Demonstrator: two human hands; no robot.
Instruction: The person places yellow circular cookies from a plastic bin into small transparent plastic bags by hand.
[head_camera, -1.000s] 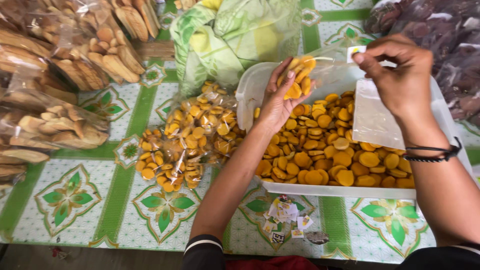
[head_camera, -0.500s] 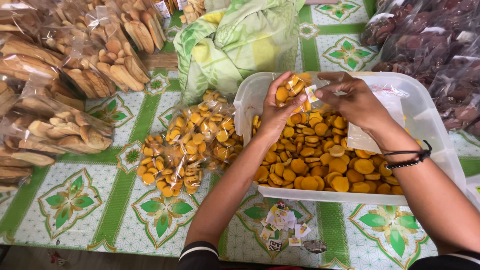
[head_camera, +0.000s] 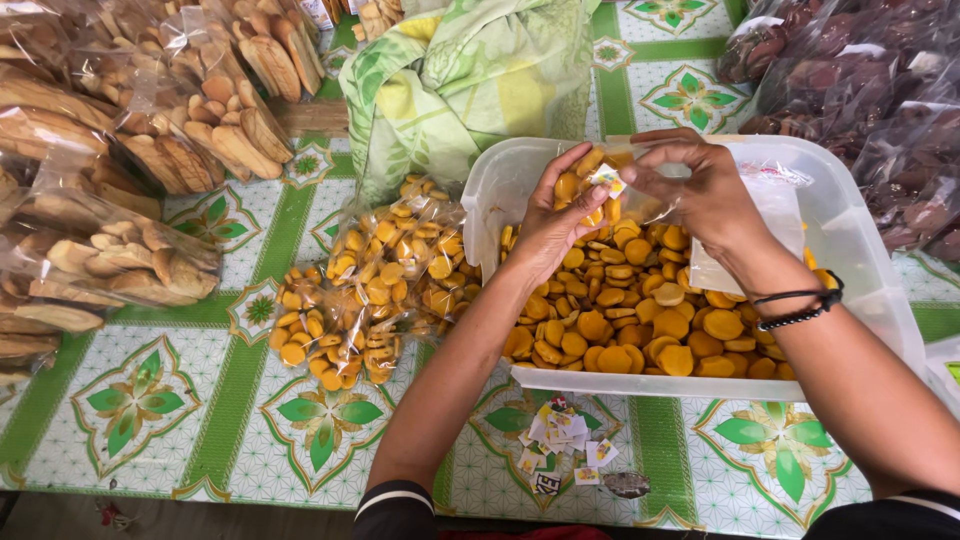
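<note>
Left hand (head_camera: 552, 222), centre of the frame, is cupped around a small stack of round orange biscuits (head_camera: 572, 186), fingers curled up so the stack cannot slide off the palm. Right hand (head_camera: 690, 182), just right of it, is pinched narrow: thumb and fingertips hold a small white paper label (head_camera: 606, 178) against the mouth of a thin clear plastic bag (head_camera: 745, 215). The bag hangs down from that hand over the tub. Both hands meet directly above the white plastic tub (head_camera: 860, 265), probably so any dropped biscuit falls back into the loose heap (head_camera: 640, 320) filling its floor. A black cord bracelet (head_camera: 800, 308) sits on the right wrist.

Left of the tub, centre-left, lie sealed clear packets of the same orange biscuits (head_camera: 370, 285), touching one another and close against the tub wall, within easy reach. A scatter of spare paper labels (head_camera: 560, 440) lies at lower centre, just in front of the tub.

Worktop (head_camera: 150, 420): covered in a white oilcloth with green bands and leaf medallions. Upper left is crowded with bags of long brown rusks (head_camera: 150, 130); upper right holds bags of dark reddish-brown pieces (head_camera: 850, 80), kind unclear. A green-and-yellow patterned cloth (head_camera: 470, 80) is bunched at top centre. Nothing of the room beyond the worktop shows.
</note>
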